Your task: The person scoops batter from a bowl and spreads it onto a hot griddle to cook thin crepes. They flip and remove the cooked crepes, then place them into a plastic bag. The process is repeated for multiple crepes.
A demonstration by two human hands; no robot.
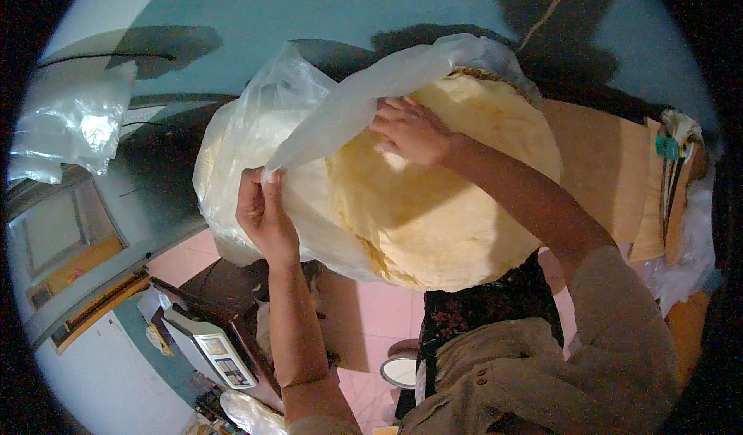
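A broad stack of thin, round, pale-yellow sheets that look like flatbread (464, 232) lies before me, partly inside a large translucent plastic bag (348, 110). My left hand (264, 217) pinches the edge of the bag between thumb and fingers, left of the stack. From that hand the plastic stretches up and right across the stack's far side. My right hand (412, 133) lies palm down on the top sheet, fingers slightly apart, with its fingertips at the plastic's edge. The stack's left part is covered by the plastic. A woven-looking rim (493, 78) shows behind the stack.
A brown board (598, 168) extends to the right, with thin sticks and a green item (669, 147) near its end. Clear plastic bags (87, 121) hang at left. Below are the pink tiled floor (389, 307) and a box with pictures (226, 359). A teal wall (325, 5) stands behind.
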